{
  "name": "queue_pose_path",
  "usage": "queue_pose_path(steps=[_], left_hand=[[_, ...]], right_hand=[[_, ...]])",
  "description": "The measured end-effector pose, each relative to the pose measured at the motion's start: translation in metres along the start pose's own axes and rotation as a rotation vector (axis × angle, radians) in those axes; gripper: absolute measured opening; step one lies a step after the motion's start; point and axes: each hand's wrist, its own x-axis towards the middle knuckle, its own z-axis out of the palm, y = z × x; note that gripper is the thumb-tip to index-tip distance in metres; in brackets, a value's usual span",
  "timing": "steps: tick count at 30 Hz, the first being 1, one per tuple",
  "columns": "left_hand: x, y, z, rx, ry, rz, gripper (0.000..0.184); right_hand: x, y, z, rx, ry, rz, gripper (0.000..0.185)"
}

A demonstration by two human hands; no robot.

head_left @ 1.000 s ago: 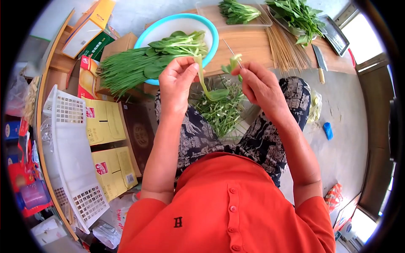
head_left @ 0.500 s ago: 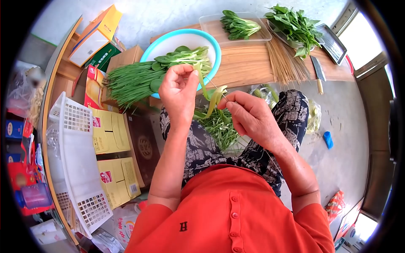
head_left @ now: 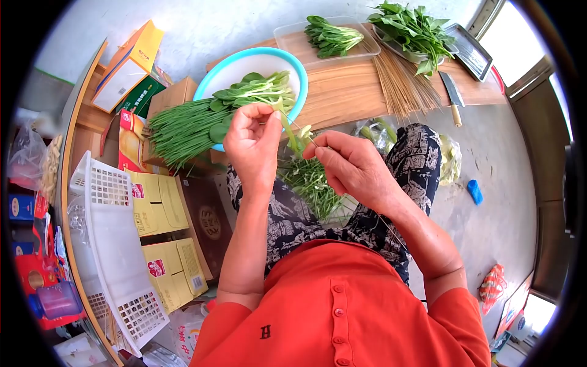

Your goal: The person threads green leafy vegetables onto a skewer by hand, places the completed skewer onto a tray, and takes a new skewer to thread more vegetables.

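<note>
My left hand [head_left: 254, 147] is closed, pinching a pale green leafy stem [head_left: 287, 126] between thumb and fingertips. My right hand [head_left: 351, 164] is closed on a thin skewer [head_left: 392, 231], whose rear end trails back past the wrist. The skewer's front part runs to the greens at the left fingertips; exactly where it pierces them is hard to see. Just behind the left hand, a blue-rimmed white basin [head_left: 304, 79] holds leafy greens [head_left: 260, 92] and a bundle of long chives [head_left: 189, 128]. Below both hands, loose greens [head_left: 315, 186] lie between the knees.
On the wooden table [head_left: 342, 85] are a clear tray [head_left: 293, 46] with greens, a heaped plate of leaves [head_left: 413, 33], loose skewers [head_left: 400, 82], a knife [head_left: 451, 92] and a dark tray [head_left: 471, 52]. Yellow boxes [head_left: 160, 208] and a white plastic basket [head_left: 113, 226] stand at left.
The right hand has moved slightly left, nearer the left hand, and the yellowish leaf at its fingertips now sits closer to the left fingers. The view has shifted a little.
</note>
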Motion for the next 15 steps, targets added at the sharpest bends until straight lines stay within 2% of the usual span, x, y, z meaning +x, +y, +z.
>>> queue_pose_path(steps=[15], left_hand=[[-0.0019, 0.0007, 0.0004, -0.011, -0.014, 0.030, 0.011]], right_hand=[[0.0002, 0.0034, 0.0016, -0.001, -0.011, -0.024, 0.022]])
